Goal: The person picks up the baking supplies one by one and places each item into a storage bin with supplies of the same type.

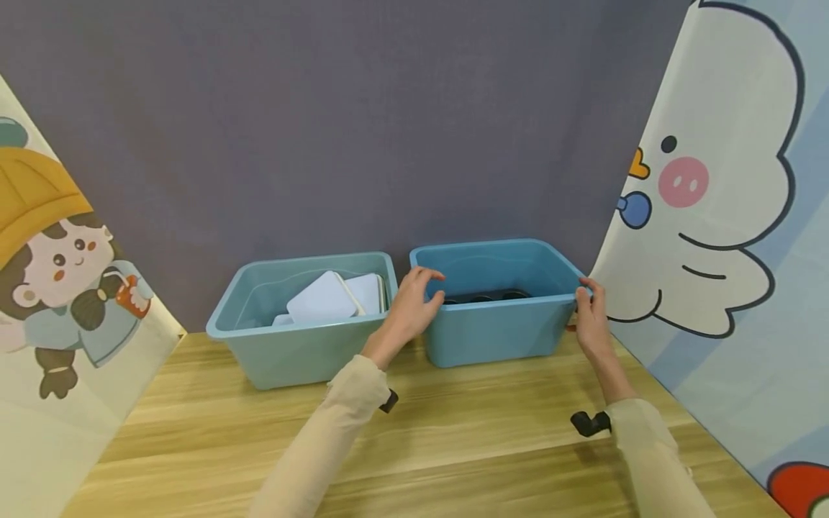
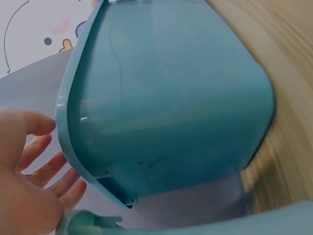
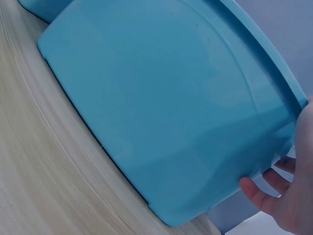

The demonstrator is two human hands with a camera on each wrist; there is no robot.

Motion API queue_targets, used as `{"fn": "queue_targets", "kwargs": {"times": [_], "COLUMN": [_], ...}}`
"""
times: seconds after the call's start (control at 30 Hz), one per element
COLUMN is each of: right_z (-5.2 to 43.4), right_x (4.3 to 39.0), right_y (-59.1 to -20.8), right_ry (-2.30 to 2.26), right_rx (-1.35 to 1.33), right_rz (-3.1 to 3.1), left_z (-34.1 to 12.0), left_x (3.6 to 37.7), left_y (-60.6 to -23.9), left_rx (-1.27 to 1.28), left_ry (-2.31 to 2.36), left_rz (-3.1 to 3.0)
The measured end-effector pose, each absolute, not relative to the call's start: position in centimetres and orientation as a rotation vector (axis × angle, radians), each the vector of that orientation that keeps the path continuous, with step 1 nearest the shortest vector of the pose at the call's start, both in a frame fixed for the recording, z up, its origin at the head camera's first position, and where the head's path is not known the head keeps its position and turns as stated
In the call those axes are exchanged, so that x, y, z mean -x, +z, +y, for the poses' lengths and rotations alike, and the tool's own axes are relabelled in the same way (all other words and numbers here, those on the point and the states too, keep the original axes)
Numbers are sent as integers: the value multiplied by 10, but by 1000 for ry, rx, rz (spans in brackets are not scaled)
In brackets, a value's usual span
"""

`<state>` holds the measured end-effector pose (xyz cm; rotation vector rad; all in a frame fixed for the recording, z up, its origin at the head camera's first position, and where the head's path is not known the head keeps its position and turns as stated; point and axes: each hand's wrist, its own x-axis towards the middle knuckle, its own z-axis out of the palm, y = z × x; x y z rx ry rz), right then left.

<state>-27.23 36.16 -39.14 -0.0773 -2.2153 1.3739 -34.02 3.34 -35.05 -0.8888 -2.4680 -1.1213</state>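
A cartoon panel with a child in a yellow hat (image 1: 52, 237) leaned at the far left of the wooden tabletop (image 1: 453, 446). Next came the paler blue bin (image 1: 304, 324), holding white flat pieces (image 1: 330, 298) propped inside it. Just beside it stood the deeper blue bin (image 1: 499, 316), with dark round shapes in its bottom, too small to identify. The left hand (image 1: 414, 306) lay at this bin's left rim with fingers spread and only slightly bent, not clearly gripping; the right hand (image 1: 592, 316) hooked its fingers over the right rim corner. Placed on opposite sides, the hands seemed to steady it. A duck-like cartoon panel (image 1: 719, 208) stood at right.
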Motion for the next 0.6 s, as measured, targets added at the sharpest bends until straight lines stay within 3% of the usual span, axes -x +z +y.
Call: {"fn": "queue_targets", "kwargs": {"times": [0.6], "right_z": [390], "right_x": [297], "right_y": [-420], "right_ry": [1346], "right_rx": [87], "right_rz": [-2233], "left_z": [14], "left_x": [310], "left_y": [-362], "left_rx": [986], "left_ry": [-1158], "left_rz": [-2398]}}
